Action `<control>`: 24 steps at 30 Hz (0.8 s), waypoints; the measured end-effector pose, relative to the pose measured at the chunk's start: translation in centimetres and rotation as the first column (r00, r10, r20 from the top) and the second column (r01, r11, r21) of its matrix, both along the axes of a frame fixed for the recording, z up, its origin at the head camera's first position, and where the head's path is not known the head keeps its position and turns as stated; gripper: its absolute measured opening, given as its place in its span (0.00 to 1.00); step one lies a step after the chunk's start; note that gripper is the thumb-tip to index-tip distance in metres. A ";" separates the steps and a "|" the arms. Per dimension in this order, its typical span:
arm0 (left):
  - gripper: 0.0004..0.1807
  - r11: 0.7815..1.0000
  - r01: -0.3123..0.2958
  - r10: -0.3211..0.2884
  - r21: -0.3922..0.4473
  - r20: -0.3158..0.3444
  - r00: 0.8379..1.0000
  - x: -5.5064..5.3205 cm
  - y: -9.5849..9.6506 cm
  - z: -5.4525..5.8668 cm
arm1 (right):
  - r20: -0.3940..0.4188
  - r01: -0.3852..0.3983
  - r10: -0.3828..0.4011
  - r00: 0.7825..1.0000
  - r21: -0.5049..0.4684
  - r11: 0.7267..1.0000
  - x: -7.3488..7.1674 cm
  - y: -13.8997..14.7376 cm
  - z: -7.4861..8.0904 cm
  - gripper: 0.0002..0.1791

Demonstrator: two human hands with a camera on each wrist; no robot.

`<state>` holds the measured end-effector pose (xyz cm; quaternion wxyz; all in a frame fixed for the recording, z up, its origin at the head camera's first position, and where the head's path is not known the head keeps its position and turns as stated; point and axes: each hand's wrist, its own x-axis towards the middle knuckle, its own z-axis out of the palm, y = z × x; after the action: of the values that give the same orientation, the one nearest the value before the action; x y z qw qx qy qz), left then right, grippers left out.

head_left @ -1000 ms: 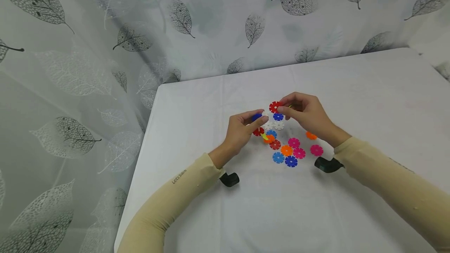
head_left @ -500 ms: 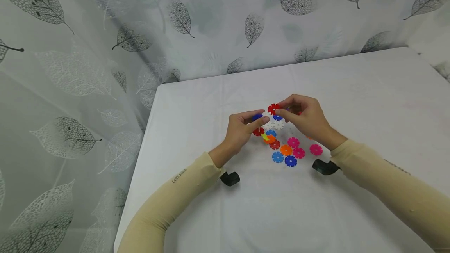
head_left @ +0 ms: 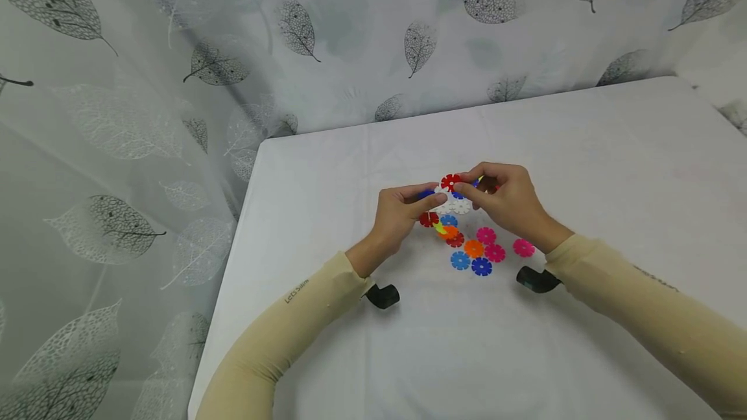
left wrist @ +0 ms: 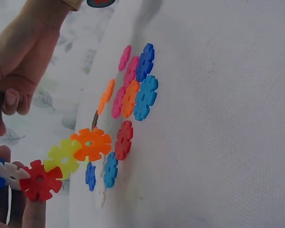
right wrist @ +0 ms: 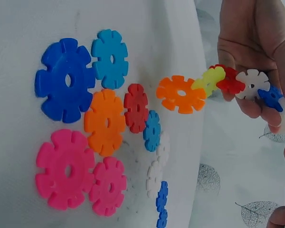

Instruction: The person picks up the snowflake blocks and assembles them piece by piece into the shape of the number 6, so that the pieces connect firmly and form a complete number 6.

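My left hand (head_left: 397, 216) holds a chain of notched plastic discs between thumb and fingers. Along it run an orange disc (right wrist: 180, 94), a yellow disc (right wrist: 208, 83), a red disc (right wrist: 226, 78), a white disc (right wrist: 251, 84) and a blue disc (right wrist: 271, 97), followed by more white. Thumb and fingers of my right hand (head_left: 504, 196) pinch another red disc (head_left: 450, 182) at the chain's upper end. Bits of blue, yellow and red show behind those right fingers; how they connect is hidden. Whether the pinched disc is joined to the chain, I cannot tell.
Several loose discs lie on the white table (head_left: 432, 355) below the hands, among them a pink disc (right wrist: 66, 168), a dark blue disc (right wrist: 65, 80) and a light blue disc (right wrist: 110, 59). Black curved wrist mounts (head_left: 382, 297) hang below both sleeves. A leaf-print curtain (head_left: 350, 37) borders the table.
My right hand has moved left and slightly down, bringing the red disc closer to the chain in my left hand. The left hand stays nearly in place.
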<state>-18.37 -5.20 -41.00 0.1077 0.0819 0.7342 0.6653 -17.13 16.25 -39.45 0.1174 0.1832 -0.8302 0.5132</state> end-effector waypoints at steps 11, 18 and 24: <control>0.21 0.994 0.103 -0.103 -0.036 0.017 0.995 0.1 0.1 0.3 | 0.066 0.003 -0.006 0.998 0.057 0.998 0.1 0.3 -0.7 0.12; 0.19 0.989 0.101 -0.111 -0.107 -0.089 0.990 0.2 0.1 0.3 | 0.070 -0.015 0.011 0.997 0.067 0.998 0.3 0.1 -1.2 0.13; 0.17 0.987 0.056 -0.069 -0.150 -0.086 0.994 -0.1 -0.3 0.0 | 0.065 0.021 -0.026 0.998 0.070 0.997 0.3 0.7 -1.1 0.14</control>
<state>-18.44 -5.52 -40.97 0.1007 0.1269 0.7826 0.6011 -16.83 16.95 -40.53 0.0895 0.1605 -0.8530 0.4885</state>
